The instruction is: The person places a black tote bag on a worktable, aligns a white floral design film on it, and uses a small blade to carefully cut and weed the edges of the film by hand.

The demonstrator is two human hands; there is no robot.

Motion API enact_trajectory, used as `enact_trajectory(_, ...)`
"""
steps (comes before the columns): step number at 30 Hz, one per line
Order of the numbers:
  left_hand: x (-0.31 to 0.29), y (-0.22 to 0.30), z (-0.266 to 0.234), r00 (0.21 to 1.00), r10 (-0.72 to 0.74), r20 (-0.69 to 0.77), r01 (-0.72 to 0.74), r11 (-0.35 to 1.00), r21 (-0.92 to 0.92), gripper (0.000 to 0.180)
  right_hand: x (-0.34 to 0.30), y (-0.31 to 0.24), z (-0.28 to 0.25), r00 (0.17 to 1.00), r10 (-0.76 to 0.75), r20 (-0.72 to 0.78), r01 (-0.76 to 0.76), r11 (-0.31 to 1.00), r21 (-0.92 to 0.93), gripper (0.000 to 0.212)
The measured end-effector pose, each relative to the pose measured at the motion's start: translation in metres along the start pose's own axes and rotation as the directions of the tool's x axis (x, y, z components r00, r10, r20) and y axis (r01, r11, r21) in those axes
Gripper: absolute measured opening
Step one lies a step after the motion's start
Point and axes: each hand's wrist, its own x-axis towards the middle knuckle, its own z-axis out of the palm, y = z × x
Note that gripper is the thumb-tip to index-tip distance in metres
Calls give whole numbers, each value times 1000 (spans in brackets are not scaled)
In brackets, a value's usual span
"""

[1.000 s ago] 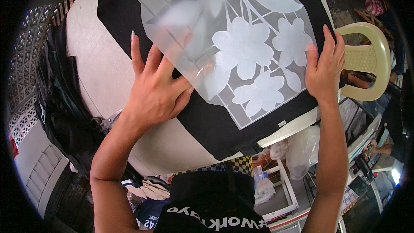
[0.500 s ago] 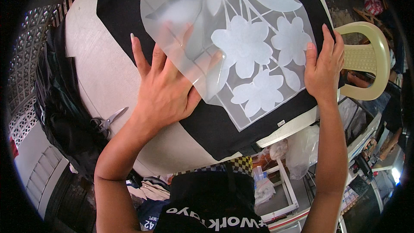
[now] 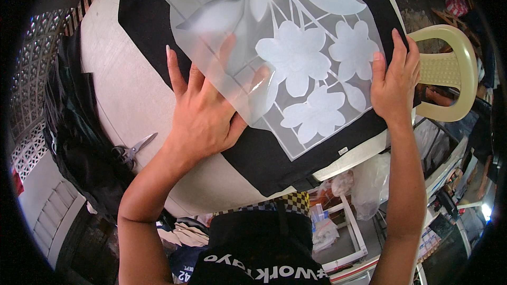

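A black cloth (image 3: pixel 253 163) is spread on a pale table. On it lies a translucent sheet (image 3: pixel 264 92) with large white flowers, leaves and stems; its left part is lifted and curls over. My left hand (image 3: pixel 208 111) is open, fingers spread. Its fingertips reach beneath the lifted part and show blurred through it, while its little finger lies over the black cloth. My right hand (image 3: pixel 396 84) rests open at the right edge of the sheet and cloth, with its thumb on or beside the sheet's edge and its fingers stretched away from me.
Scissors (image 3: pixel 134 150) lie partly spread on the pale table (image 3: pixel 127 95) to the left. Dark fabric (image 3: pixel 79 142) hangs over the left edge. A cream plastic chair (image 3: pixel 462 74) stands against the right side. Plastic bags (image 3: pixel 369 184) and a white frame (image 3: pixel 351 227) sit below the near edge.
My left hand has shifted slightly to the right under the sheet. The flowered sheet has slid a little to the left, and my right hand has moved marginally left with it.
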Motion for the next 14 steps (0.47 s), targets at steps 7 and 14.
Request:
enact_trajectory(7,0,1,1,999,-39,5,39,999,2,52,1,0,0,1000,11,8,-11,1000,-15,58)
enact_trajectory(14,-4,-4,1,999,48,0,-48,998,-27,52,0,-1,0,1000,17,14,-17,1000,-9,59)
